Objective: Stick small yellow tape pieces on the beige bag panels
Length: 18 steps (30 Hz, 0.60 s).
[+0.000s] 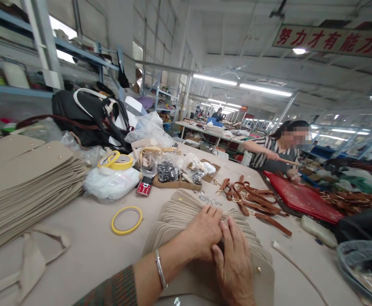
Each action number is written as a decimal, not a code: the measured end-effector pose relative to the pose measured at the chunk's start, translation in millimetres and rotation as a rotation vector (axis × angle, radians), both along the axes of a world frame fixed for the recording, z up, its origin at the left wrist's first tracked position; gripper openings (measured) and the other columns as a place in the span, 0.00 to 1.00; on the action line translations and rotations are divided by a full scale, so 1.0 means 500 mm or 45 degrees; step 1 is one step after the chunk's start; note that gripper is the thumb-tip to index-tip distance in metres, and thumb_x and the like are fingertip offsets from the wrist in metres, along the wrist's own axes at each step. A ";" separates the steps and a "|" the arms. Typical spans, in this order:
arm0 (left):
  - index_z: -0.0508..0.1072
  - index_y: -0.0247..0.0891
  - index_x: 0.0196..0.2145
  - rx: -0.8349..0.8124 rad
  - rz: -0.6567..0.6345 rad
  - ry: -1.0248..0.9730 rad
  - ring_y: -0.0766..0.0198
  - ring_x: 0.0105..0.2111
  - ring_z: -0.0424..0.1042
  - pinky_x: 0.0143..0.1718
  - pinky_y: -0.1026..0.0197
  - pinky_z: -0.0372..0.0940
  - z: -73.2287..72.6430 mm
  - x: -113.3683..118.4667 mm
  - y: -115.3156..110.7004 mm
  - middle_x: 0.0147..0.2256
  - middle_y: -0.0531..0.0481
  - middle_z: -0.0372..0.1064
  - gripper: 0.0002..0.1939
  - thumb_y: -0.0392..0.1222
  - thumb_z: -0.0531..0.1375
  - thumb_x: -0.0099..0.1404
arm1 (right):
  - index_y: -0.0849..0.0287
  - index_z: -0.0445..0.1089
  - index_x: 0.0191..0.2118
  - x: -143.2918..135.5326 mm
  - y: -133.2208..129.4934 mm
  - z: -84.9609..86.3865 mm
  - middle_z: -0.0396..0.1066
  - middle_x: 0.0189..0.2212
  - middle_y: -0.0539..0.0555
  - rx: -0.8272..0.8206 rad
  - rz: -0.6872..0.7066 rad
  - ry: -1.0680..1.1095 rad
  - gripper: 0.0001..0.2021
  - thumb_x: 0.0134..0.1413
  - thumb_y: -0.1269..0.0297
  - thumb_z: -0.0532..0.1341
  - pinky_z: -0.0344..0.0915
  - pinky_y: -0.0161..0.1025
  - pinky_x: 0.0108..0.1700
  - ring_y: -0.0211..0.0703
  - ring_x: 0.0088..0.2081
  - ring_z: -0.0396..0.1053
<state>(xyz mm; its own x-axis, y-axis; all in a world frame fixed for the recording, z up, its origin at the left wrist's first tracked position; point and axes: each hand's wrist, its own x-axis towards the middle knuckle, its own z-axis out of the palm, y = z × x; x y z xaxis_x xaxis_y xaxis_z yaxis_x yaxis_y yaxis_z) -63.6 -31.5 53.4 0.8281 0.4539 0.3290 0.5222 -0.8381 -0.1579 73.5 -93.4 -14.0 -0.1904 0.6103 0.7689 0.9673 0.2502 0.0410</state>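
Note:
A fanned stack of beige flat panels (201, 282) with rounded corners lies on the table in front of me. My left hand (201, 231), a silver bangle at its wrist, rests over the middle of the stack with its fingers curled; whatever they hold is hidden. Against it lies my right hand (237, 259), its fingers stretched out flat on the panels and its thumb pointing towards the left hand. A small metal stud (259, 269) shows on the top panel, right of my right hand. Loose small metal pieces (209, 199) are scattered just beyond the stack.
At left stands a tall pile of beige panels (29, 170). A yellow tape roll (126, 233) lies nearer me. Small boxes (166, 182) of hardware sit behind; brown straps (249, 195) lie right. Across the table, a person (268, 151) holds a stick over a red board (300, 197).

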 end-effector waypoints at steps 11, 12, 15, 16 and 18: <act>0.55 0.28 0.61 -0.258 0.107 0.169 0.38 0.61 0.49 0.60 0.41 0.43 -0.030 0.037 0.060 0.62 0.26 0.48 0.45 0.61 0.59 0.53 | 0.65 0.58 0.60 0.010 0.022 -0.015 0.67 0.55 0.63 -0.162 -0.059 0.045 0.22 0.62 0.65 0.48 0.54 0.51 0.60 0.51 0.57 0.63; 0.58 0.27 0.59 -0.224 0.154 0.139 0.38 0.62 0.48 0.61 0.40 0.42 -0.028 0.035 0.049 0.62 0.26 0.48 0.42 0.58 0.58 0.55 | 0.66 0.59 0.59 0.009 0.021 -0.013 0.69 0.53 0.63 -0.181 -0.079 0.043 0.22 0.62 0.65 0.48 0.54 0.51 0.60 0.51 0.56 0.64; 0.61 0.22 0.57 -0.071 0.255 0.082 0.41 0.63 0.46 0.62 0.40 0.38 -0.011 0.010 -0.004 0.63 0.28 0.48 0.30 0.47 0.55 0.63 | 0.65 0.63 0.56 0.009 0.021 -0.012 0.70 0.52 0.63 -0.279 -0.132 0.003 0.20 0.62 0.63 0.49 0.52 0.52 0.60 0.53 0.56 0.63; 0.61 0.23 0.57 -0.031 0.257 0.066 0.43 0.63 0.46 0.62 0.41 0.39 -0.003 -0.006 -0.030 0.63 0.29 0.49 0.26 0.43 0.54 0.65 | 0.65 0.65 0.54 0.008 0.021 -0.012 0.70 0.52 0.62 -0.312 -0.138 -0.015 0.19 0.62 0.63 0.50 0.51 0.52 0.61 0.53 0.57 0.63; 0.61 0.28 0.56 -0.004 0.196 0.026 0.47 0.62 0.49 0.61 0.43 0.44 0.005 -0.046 -0.089 0.61 0.33 0.53 0.20 0.37 0.50 0.68 | 0.64 0.67 0.52 0.006 0.019 -0.011 0.70 0.52 0.62 -0.352 -0.135 -0.041 0.18 0.62 0.64 0.50 0.50 0.52 0.61 0.53 0.57 0.62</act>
<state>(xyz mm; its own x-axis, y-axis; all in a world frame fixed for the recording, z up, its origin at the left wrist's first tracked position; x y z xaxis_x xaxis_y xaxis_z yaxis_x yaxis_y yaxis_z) -86.7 -76.2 55.9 0.7550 0.5772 0.3111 0.6414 -0.7488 -0.1672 76.5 -83.8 -19.4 -0.1358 0.8134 0.5656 0.9880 0.1535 0.0164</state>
